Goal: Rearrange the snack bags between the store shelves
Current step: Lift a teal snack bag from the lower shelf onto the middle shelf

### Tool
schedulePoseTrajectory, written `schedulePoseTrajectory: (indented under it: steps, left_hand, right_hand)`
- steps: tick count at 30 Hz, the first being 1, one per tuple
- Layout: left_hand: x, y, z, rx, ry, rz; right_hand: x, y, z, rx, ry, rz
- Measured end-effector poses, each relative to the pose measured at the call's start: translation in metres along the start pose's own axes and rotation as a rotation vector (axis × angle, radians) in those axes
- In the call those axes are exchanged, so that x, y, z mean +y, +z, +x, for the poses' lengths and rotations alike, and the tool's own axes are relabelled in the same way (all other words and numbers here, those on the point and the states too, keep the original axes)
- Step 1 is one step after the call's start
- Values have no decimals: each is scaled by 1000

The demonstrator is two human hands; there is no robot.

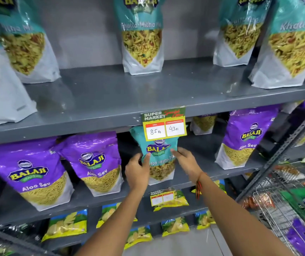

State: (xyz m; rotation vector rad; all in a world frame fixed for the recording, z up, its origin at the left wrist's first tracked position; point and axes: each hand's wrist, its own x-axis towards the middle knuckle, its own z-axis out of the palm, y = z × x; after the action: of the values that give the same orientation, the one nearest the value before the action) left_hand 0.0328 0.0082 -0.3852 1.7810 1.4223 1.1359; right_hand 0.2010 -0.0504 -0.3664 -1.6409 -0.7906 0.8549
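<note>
Both my hands grip one teal snack bag (160, 154), standing upright on the middle shelf (194, 179): my left hand (138, 169) pinches its left edge, my right hand (186, 160) clasps its right edge. A yellow price tag (164, 124) (85 and 43 handwritten on it) hangs from the shelf above and covers the bag's top. Purple Aloo Sev bags (94, 159) stand just left of it, another purple bag (246, 139) well to the right. Far above, more teal bags (142, 34) line the top shelf (111, 93). A wire basket (277, 206) with packets sits near right.
</note>
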Motion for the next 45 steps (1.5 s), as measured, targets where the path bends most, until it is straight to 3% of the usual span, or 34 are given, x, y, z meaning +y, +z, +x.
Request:
schedulePoseTrajectory:
  steps: [7, 15, 21, 25, 33, 37, 45]
  left_hand:
    - [14, -10, -20, 46, 38, 27]
    - [11, -54, -103, 79, 110, -79]
    - [70, -111, -136, 171, 194, -345]
    - [151, -159, -106, 222, 349, -502]
    - [287, -208, 23, 287, 592, -463]
    - [297, -199, 83, 306, 560, -449]
    - [265, -173, 137, 305, 502, -339]
  right_hand:
    - [8, -6, -10, 139, -228, -206]
    - [23, -15, -115, 174, -334, -181]
    - [-42, -27, -190, 343, -521, -32]
    - [-136, -37, -194, 375, -711, 102]
    - [-303, -42, -131, 459, -1015, 186]
    - [-327, -31, -85, 480, -1031, 106]
    - [-313, -8, -19, 458, -888, 107]
